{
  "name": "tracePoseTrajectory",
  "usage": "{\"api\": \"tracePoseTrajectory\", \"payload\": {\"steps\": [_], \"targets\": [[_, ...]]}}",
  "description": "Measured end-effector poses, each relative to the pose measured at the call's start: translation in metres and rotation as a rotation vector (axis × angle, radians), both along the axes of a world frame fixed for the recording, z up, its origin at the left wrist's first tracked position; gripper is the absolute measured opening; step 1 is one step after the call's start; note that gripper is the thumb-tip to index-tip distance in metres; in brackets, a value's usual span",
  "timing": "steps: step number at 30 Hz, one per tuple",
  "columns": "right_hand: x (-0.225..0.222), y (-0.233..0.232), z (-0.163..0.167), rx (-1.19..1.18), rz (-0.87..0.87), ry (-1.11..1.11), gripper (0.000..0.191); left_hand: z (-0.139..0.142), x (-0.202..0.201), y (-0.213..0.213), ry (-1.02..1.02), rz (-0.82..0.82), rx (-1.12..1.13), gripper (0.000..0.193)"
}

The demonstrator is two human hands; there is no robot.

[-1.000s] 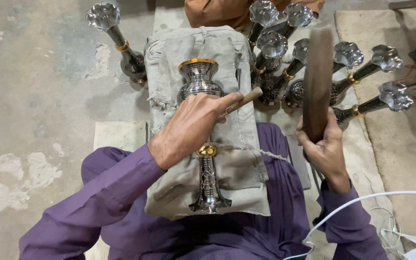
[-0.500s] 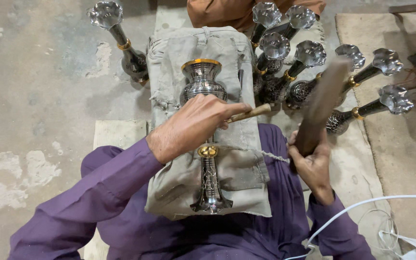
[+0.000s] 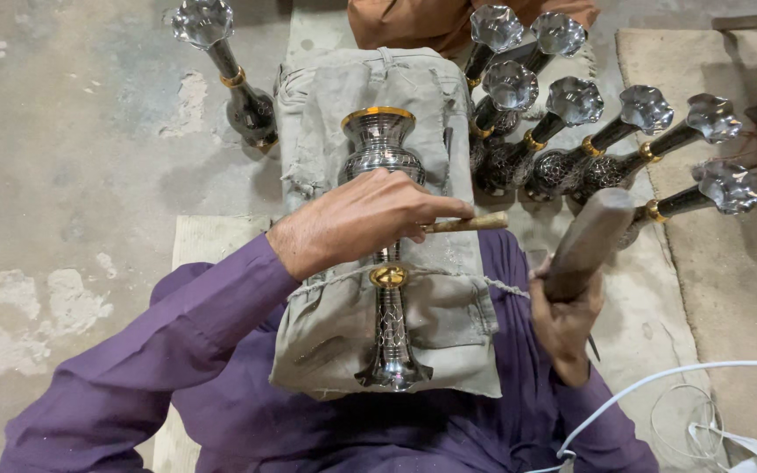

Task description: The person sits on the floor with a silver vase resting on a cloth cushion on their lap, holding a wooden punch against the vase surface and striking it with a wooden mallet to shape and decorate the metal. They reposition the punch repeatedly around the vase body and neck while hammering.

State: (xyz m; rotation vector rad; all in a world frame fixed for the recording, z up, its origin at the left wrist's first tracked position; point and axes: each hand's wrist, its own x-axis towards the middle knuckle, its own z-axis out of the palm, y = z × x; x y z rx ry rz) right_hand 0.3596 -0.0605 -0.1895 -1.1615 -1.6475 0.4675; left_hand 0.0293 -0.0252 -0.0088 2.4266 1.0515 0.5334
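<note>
A silver vase (image 3: 385, 254) with a gold rim and a gold ring on its stem lies lengthwise along a grey padded cushion (image 3: 370, 114) on the person's lap, mouth at twelve o'clock and flared foot at six o'clock. The left hand (image 3: 357, 219) lies across the vase's body where it narrows to the stem, its grip clamped on a thin wooden-handled tool (image 3: 466, 223) that sticks out toward three o'clock; the tool's working end is hidden under the fingers. At four o'clock from the vase, just beside the cushion's edge, the right hand (image 3: 564, 320) has its grip closed tight around the handle of a wooden mallet (image 3: 587, 241), whose thick dark head tilts up toward one o'clock, apart from the tool.

Purple sleeves (image 3: 177, 350) run from both hands toward six o'clock. At one to three o'clock from the vase a cluster of similar vases (image 3: 571, 131) lies on the concrete floor (image 3: 72, 175), their scalloped mouths fanned outward. A single vase (image 3: 229, 79) lies at eleven o'clock, beside the cushion's far left corner. At twelve o'clock, beyond the cushion, is a bit of orange-brown cloth (image 3: 405, 22). A white cable (image 3: 659, 385) loops across the floor at four o'clock, near the right wrist.
</note>
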Motion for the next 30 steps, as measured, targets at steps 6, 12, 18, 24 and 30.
{"api": "tracePoseTrajectory", "payload": {"steps": [6, 12, 18, 24, 30], "targets": [[0.001, 0.004, 0.011, -0.079, 0.073, 0.019, 0.035, 0.001, 0.003, 0.002, 0.048, 0.006, -0.042, 0.050], [-0.005, 0.003, -0.002, -0.083, 0.137, 0.241, 0.024, -0.006, 0.001, 0.005, 0.140, -0.060, -0.025, 0.049], [-0.008, -0.003, -0.016, 0.008, 0.182, 0.412, 0.037, -0.017, -0.007, 0.004, 0.082, -0.160, 0.072, 0.053], [0.000, -0.002, -0.020, 0.095, 0.103, 0.080, 0.035, -0.011, -0.001, 0.008, 0.118, -0.172, -0.025, 0.045], [-0.003, 0.001, -0.008, 0.098, -0.032, -0.064, 0.035, -0.004, -0.010, 0.005, 0.055, -0.196, 0.073, 0.047]]}}
